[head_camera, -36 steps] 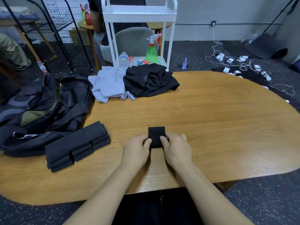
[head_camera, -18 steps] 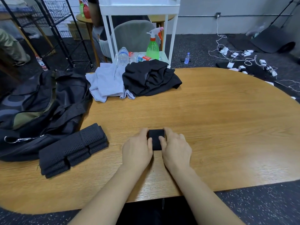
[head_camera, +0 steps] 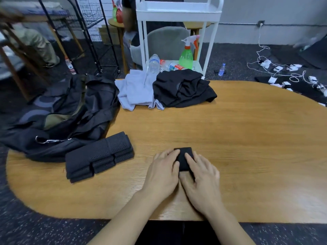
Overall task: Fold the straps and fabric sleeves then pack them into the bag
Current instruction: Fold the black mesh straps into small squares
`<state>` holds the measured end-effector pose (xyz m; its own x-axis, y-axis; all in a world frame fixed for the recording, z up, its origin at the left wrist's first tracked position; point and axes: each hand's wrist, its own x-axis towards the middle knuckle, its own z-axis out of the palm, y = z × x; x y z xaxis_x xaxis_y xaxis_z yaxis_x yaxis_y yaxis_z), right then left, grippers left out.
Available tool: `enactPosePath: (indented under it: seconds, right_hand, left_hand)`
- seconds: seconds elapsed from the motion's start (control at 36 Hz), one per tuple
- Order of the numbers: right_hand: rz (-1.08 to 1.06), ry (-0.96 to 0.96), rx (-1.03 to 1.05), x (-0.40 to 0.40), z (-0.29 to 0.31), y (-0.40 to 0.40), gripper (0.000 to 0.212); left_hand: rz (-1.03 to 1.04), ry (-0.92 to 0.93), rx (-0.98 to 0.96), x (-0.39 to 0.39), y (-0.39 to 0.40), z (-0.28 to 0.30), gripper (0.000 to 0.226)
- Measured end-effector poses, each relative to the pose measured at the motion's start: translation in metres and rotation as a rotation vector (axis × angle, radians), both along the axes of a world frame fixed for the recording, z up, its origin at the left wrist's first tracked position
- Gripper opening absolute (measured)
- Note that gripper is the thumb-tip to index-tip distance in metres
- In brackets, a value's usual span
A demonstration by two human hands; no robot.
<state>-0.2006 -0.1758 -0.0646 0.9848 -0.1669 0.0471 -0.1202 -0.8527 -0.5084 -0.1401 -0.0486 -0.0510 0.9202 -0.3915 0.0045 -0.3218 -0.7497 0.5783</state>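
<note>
A small black folded strap [head_camera: 183,159] lies flat on the wooden table [head_camera: 247,138] near its front edge. My left hand [head_camera: 162,175] rests against the strap's left side, with its fingers stretched along the far left corner. Fairly straight fingers of my right hand [head_camera: 201,177] press down on the strap's top and right part. To the left, a stack of folded black perforated sleeves [head_camera: 99,156] sits beside the dark bag [head_camera: 58,117]. The bag slumps open at the table's left end.
A pale grey garment [head_camera: 136,91] and a black garment [head_camera: 182,87] are heaped at the table's far edge. Behind them stands a white cart [head_camera: 178,13] with a green spray bottle [head_camera: 186,55] and water bottles. Cables lie on the floor at the right.
Both hands have slid forward over the strap, so that fingers now lie on it where earlier the thumbs held its near edge. The strap has stayed in place.
</note>
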Motion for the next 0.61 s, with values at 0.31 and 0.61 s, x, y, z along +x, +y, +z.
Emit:
enactPosePath:
  seconds: [0.31, 0.61]
  right_hand:
    - [0.009, -0.097, 0.096, -0.001, -0.004, 0.035, 0.046]
    - [0.202, -0.396, 0.148, 0.032, 0.033, 0.104, 0.045]
  left_hand:
    - [0.122, 0.027, -0.103, -0.030, 0.030, -0.002, 0.046]
    - [0.345, -0.143, -0.243, -0.032, 0.102, 0.042, 0.045]
